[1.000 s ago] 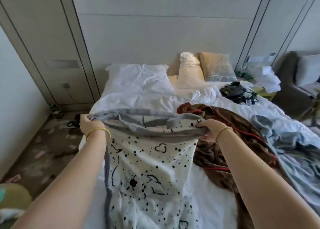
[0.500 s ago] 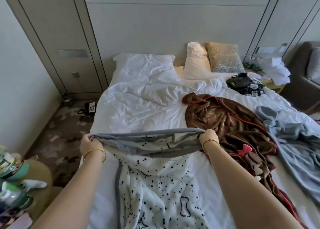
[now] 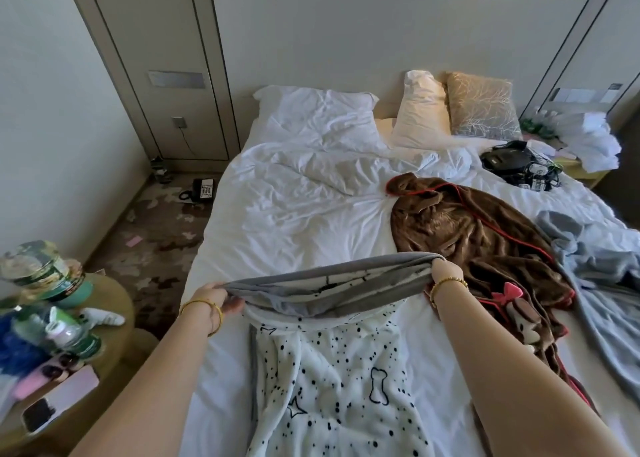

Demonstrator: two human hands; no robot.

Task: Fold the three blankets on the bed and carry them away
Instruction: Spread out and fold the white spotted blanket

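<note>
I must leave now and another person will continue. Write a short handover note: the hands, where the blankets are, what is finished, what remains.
Left hand and right hand each grip an end of the spotted white blanket, holding its gray edge above the bed.
Brown blanket lies crumpled to the right; light blue blanket lies crumpled at the right edge.
Done: no blanket fully folded.
Left: fold all three, then carry them away.

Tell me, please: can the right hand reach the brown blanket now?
Probably yes by position: the brown blanket lies just beside the right hand, nothing between them. But its fingers grip the spotted blanket, so it must let go first.
</note>
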